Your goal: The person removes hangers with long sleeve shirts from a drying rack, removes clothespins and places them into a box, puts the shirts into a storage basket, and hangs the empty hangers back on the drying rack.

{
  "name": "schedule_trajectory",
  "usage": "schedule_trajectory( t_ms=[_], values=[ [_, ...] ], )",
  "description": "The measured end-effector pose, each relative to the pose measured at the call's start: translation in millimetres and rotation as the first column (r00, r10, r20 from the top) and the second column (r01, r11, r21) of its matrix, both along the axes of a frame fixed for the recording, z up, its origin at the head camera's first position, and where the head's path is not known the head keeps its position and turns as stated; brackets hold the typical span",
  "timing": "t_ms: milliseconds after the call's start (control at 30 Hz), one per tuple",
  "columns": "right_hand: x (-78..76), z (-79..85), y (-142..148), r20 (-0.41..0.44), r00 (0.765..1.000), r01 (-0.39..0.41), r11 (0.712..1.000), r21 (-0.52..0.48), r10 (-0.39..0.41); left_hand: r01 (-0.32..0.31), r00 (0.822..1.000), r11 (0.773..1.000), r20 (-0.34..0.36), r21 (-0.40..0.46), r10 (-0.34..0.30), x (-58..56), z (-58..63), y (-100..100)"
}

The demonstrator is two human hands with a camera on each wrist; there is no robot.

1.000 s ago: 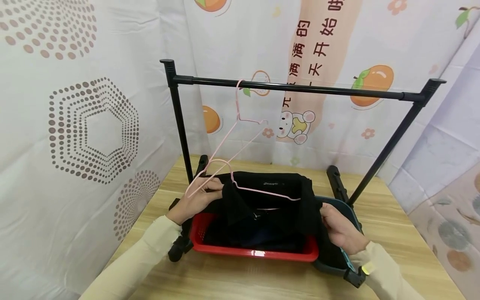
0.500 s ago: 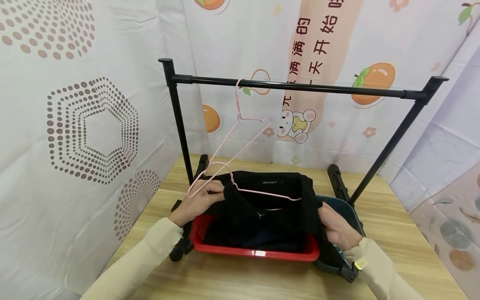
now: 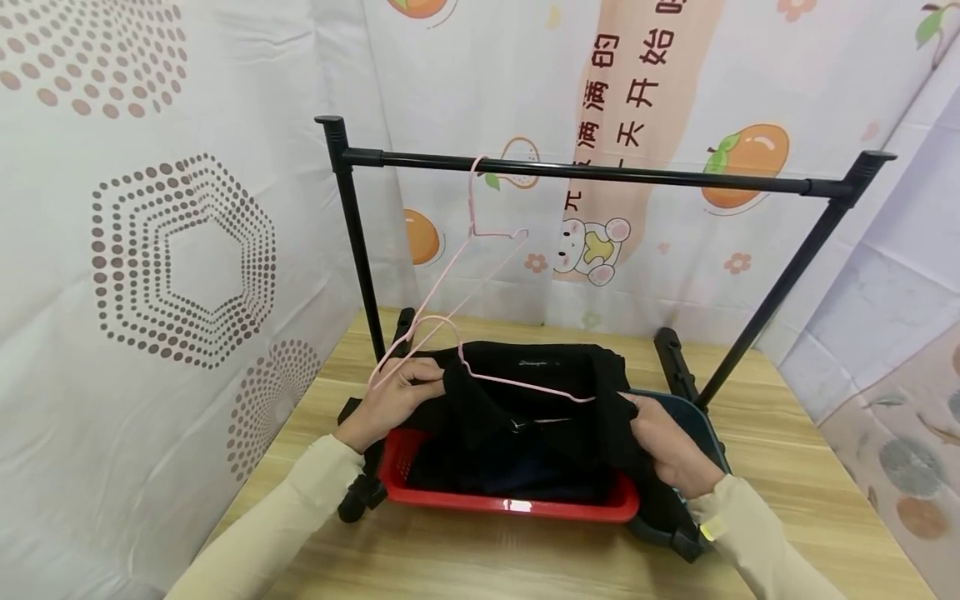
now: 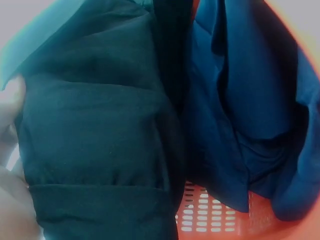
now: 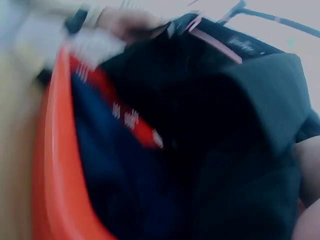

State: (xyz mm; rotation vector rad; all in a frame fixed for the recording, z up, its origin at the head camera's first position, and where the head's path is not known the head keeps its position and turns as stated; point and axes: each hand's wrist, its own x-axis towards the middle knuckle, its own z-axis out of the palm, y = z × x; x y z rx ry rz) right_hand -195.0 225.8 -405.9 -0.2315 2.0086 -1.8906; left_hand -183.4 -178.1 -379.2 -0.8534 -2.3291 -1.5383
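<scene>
A black collared garment (image 3: 551, 354) spreads open over the red basket (image 3: 517, 506), a printed label inside its back. One pink hanger (image 3: 525, 384) lies inside the garment, its hook rising at the left. My left hand (image 3: 396, 404) pinches the garment's left side; another pink hanger (image 3: 442, 275), hooked on the black rail (image 3: 637, 174), hangs down across that hand. On the right side, my right hand (image 3: 670, 443) pinches the garment's edge. The right wrist view shows the collar flap (image 5: 272, 95) folded over, partly covering the inside.
Dark blue cloth (image 4: 255, 90) lies in the red basket. A dark blue bin (image 3: 686, 417) stands beside it under my right forearm. The rack's black posts (image 3: 780, 292) rise at both sides of the wooden table (image 3: 465, 558); printed curtains (image 3: 450, 92) close off the back.
My right hand has shifted slightly left and up along the garment's edge, drawing the right collar side inward. The hanger on the rail swings slightly. My left hand stays nearly in place.
</scene>
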Motion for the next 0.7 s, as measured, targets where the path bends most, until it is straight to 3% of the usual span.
schedule_trajectory(
  t_ms=[100, 200, 367, 467, 533, 600, 700],
  values=[
    [2.2, 4.2, 9.2, -0.194, 0.98, 0.088, 0.976, 0.199, -0.049, -0.041, 0.999, 0.999, 0.024, -0.011, 0.041, 0.0, -2.6, 0.3],
    [7.4, 10.5, 21.2, -0.337, 0.941, 0.121, 0.949, 0.292, -0.016, -0.041, 0.998, 0.999, 0.038, -0.013, 0.042, -0.2, -4.8, 1.7],
    [15.2, 20.7, 33.3, -0.434, 0.893, 0.042, 0.935, 0.351, 0.123, -0.035, 0.999, 0.999, 0.04, 0.001, 0.035, 0.0, -5.9, 3.4],
    [15.0, 21.0, 33.0, -0.523, 0.831, 0.057, 0.908, 0.415, 0.187, -0.034, 0.999, 0.999, 0.014, -0.001, 0.034, 0.1, -5.4, 4.0],
    [13.7, 18.8, 32.0, -0.561, 0.804, 0.077, 0.903, 0.423, 0.194, -0.028, 1.0, 1.0, 0.001, -0.01, 0.028, -0.2, -5.5, 4.4],
    [12.8, 15.6, 31.8, -0.569, 0.805, 0.076, 0.922, 0.381, 0.168, -0.036, 0.999, 0.999, -0.009, -0.016, 0.036, -0.7, -5.1, 4.6],
    [13.1, 11.2, 31.7, -0.502, 0.855, -0.014, 0.975, 0.223, 0.128, -0.036, 0.999, 0.999, 0.014, 0.003, 0.036, -0.9, -3.9, 3.4]
  ],
)
